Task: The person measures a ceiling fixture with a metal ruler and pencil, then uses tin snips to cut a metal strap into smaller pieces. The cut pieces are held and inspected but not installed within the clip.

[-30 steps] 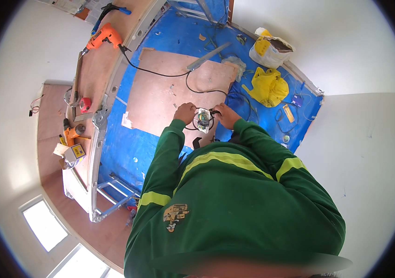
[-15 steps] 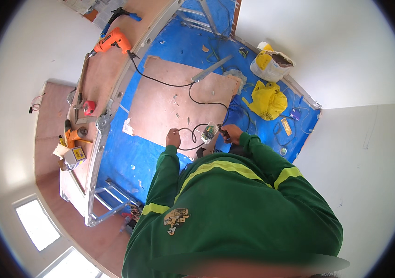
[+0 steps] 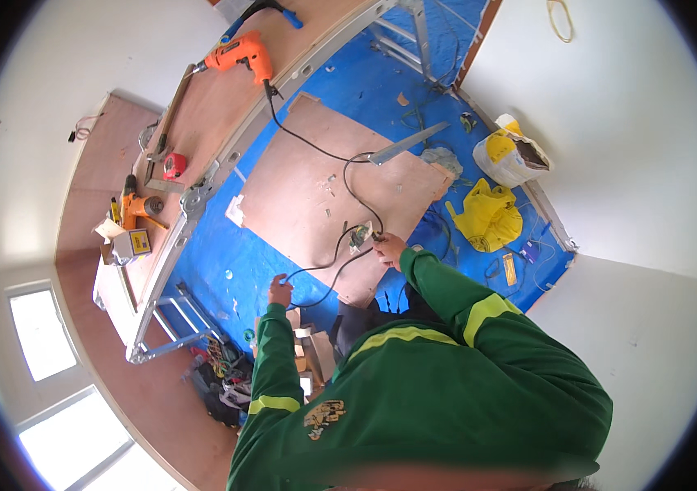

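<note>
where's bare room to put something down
The board is bare on its left side, between the blue sheet and scraps; so is the bench between the corded drill and tape measure. Crowded: the board's near end, below the cord and right hand, and the bench's near end, with a second drill and box.

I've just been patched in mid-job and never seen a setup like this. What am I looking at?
There is no robot here: a person works with two bare hands, in a green top. The view comes from a wide fisheye camera on their head, looking down, so straight edges bend.

The left hand holds a loop of black cable. The right hand grips cable beside a small clear item with green in it, too small to name.

Below, a wooden board lies on blue sheeting. At left, a raised wooden surface bears an orange corded drill and a red tape measure.
</note>
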The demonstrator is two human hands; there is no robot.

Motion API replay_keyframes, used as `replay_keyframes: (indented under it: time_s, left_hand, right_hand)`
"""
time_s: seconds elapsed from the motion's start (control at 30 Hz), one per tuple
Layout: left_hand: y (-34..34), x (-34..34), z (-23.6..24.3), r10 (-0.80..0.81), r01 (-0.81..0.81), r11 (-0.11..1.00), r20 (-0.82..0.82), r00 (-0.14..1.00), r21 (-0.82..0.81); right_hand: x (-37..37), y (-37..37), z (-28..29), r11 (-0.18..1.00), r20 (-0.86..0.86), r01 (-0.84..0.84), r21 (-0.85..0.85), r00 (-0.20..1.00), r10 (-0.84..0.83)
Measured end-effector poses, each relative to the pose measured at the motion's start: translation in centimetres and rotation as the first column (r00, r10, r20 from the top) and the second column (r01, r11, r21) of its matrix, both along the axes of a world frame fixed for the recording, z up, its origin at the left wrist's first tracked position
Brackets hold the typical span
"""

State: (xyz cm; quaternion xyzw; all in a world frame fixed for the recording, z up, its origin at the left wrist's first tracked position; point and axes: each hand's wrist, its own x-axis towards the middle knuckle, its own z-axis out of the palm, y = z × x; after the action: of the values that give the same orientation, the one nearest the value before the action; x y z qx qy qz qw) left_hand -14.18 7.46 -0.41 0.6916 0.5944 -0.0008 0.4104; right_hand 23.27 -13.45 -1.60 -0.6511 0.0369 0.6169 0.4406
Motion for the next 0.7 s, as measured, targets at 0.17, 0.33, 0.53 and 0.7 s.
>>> replay_keyframes:
  time_s: [0.17, 0.33, 0.53, 0.7]
  left_hand:
    - [-8.3, 5.7, 0.3, -0.033, 0.341, 0.864, -0.633, 0.773, 0.370]
    - [-9.5, 14.8, -0.2, -0.324, 0.284, 0.873, 0.035, 0.945, 0.396]
    - [-6.4, 18.1, -5.4, -0.173, 0.142, 0.979, 0.241, 0.955, 0.144]
    - [-4.0, 17.6, -6.4, -0.079, 0.114, 0.990, 0.331, 0.940, -0.087]
  right_hand:
    - [-0.5, 1.6, -1.9, 0.955, 0.531, -0.266, -0.134, 0.794, 0.295]
    - [-1.0, 2.1, 0.0, 0.795, 0.572, -0.517, -0.317, 0.565, 0.595]
    - [-1.6, -2.0, 1.2, 0.797, 0.681, -0.577, -0.177, 0.513, 0.523]
    - [-5.2, -10.2, 2.5, 0.839, 0.763, -0.458, -0.294, 0.416, 0.495]
